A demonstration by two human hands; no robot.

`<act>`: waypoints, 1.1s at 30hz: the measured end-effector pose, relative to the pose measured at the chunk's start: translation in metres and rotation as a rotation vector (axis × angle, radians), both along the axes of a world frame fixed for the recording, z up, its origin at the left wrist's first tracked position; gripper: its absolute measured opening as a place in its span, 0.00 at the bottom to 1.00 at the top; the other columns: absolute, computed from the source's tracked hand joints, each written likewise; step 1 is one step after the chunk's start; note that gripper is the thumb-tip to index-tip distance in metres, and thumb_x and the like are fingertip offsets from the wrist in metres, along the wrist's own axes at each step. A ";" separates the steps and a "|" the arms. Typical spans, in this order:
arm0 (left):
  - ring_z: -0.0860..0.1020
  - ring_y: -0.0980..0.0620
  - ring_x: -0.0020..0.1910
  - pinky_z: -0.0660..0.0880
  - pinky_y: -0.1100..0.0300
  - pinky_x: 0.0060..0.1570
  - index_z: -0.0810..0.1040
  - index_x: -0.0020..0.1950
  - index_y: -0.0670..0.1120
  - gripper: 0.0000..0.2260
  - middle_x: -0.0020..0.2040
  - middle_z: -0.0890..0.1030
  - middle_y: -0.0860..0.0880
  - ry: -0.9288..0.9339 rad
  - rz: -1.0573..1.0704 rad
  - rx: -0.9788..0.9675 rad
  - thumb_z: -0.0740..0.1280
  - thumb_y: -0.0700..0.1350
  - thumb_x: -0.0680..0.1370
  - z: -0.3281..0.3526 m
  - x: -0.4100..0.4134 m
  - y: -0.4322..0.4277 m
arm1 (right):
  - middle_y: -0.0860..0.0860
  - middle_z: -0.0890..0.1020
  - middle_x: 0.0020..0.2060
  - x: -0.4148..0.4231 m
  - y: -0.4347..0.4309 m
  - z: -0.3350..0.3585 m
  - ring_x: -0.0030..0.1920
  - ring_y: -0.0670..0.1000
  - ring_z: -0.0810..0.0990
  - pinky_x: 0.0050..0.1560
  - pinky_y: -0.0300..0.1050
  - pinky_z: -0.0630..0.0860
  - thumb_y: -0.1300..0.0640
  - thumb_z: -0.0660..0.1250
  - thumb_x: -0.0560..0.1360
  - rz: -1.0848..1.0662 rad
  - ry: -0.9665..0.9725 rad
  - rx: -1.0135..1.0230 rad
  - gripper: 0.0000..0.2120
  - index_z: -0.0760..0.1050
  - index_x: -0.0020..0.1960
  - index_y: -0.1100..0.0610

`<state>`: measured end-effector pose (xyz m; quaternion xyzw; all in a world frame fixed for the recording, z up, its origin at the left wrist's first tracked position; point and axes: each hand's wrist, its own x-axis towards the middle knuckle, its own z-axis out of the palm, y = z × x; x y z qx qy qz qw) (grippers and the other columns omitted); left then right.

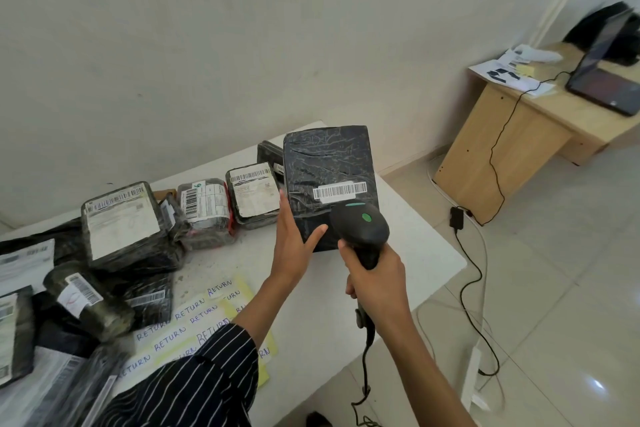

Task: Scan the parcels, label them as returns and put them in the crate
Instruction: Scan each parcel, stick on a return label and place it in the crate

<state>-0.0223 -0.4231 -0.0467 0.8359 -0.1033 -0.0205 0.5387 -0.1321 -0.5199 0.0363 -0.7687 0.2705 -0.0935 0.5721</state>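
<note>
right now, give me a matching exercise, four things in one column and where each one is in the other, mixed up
Things
1. black parcel
2. barcode scanner
3. return labels
4. laptop

Places
A. on the wooden desk by the wall
B. gripped in the right hand
C. lying flat on the white table
D. held up by the left hand

Pairs: 1-D, 2-B, 3-C, 4-A

Two hands [294, 248] [379, 284], one scanner [360, 227], one held parcel [329, 159]
</note>
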 end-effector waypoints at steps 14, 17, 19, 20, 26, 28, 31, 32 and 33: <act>0.45 0.47 0.77 0.44 0.42 0.72 0.42 0.76 0.41 0.41 0.77 0.41 0.46 -0.287 -0.011 0.545 0.61 0.60 0.75 0.005 0.009 0.004 | 0.52 0.78 0.31 -0.007 0.006 0.007 0.23 0.42 0.75 0.24 0.29 0.69 0.53 0.68 0.75 0.010 -0.026 0.015 0.12 0.75 0.51 0.62; 0.44 0.48 0.77 0.43 0.43 0.72 0.43 0.76 0.41 0.42 0.78 0.44 0.45 -0.302 -0.004 0.576 0.51 0.66 0.73 0.004 0.009 0.005 | 0.52 0.77 0.30 -0.008 0.007 0.008 0.23 0.42 0.74 0.25 0.29 0.69 0.53 0.68 0.75 0.010 -0.027 0.018 0.12 0.75 0.51 0.61; 0.44 0.48 0.77 0.41 0.44 0.71 0.42 0.76 0.41 0.42 0.78 0.44 0.44 -0.326 0.008 0.587 0.49 0.67 0.72 0.002 0.009 0.005 | 0.52 0.77 0.29 -0.008 0.007 0.009 0.23 0.42 0.74 0.25 0.30 0.69 0.53 0.68 0.75 0.005 -0.030 0.015 0.11 0.75 0.49 0.61; 0.44 0.48 0.76 0.41 0.44 0.71 0.42 0.76 0.41 0.42 0.78 0.45 0.44 -0.334 0.012 0.592 0.48 0.67 0.72 0.002 0.010 0.005 | 0.52 0.77 0.29 -0.009 0.006 0.010 0.22 0.42 0.74 0.25 0.30 0.69 0.53 0.68 0.75 0.003 -0.031 0.012 0.11 0.75 0.49 0.61; 0.41 0.50 0.75 0.40 0.45 0.71 0.44 0.77 0.40 0.42 0.77 0.41 0.46 -0.330 0.020 0.608 0.59 0.63 0.74 0.002 0.011 0.003 | 0.53 0.77 0.30 -0.013 0.007 0.014 0.22 0.42 0.74 0.24 0.29 0.68 0.52 0.68 0.75 0.000 -0.023 0.018 0.12 0.74 0.49 0.61; 0.40 0.51 0.75 0.38 0.46 0.71 0.43 0.77 0.40 0.42 0.78 0.42 0.45 -0.317 0.018 0.620 0.61 0.61 0.75 0.003 0.011 0.003 | 0.53 0.77 0.30 -0.014 0.007 0.016 0.22 0.42 0.74 0.24 0.29 0.68 0.52 0.68 0.75 -0.001 -0.028 0.023 0.11 0.74 0.48 0.61; 0.38 0.52 0.75 0.37 0.47 0.71 0.43 0.77 0.40 0.42 0.78 0.42 0.44 -0.310 0.023 0.644 0.61 0.61 0.75 0.004 0.012 0.002 | 0.53 0.77 0.29 -0.017 0.007 0.020 0.22 0.43 0.74 0.24 0.29 0.69 0.52 0.68 0.75 -0.007 -0.033 0.031 0.11 0.74 0.47 0.61; 0.38 0.52 0.74 0.37 0.47 0.71 0.43 0.77 0.40 0.42 0.78 0.42 0.44 -0.306 0.024 0.650 0.60 0.61 0.75 0.005 0.012 0.002 | 0.53 0.77 0.29 -0.018 0.008 0.022 0.22 0.43 0.74 0.24 0.29 0.68 0.52 0.68 0.75 -0.009 -0.035 0.033 0.11 0.74 0.47 0.61; 0.38 0.53 0.74 0.36 0.47 0.71 0.43 0.77 0.40 0.42 0.78 0.42 0.44 -0.301 0.025 0.655 0.60 0.62 0.75 0.005 0.012 0.002 | 0.53 0.77 0.29 -0.019 0.008 0.023 0.22 0.42 0.73 0.24 0.29 0.68 0.52 0.68 0.75 -0.009 -0.038 0.034 0.11 0.74 0.46 0.61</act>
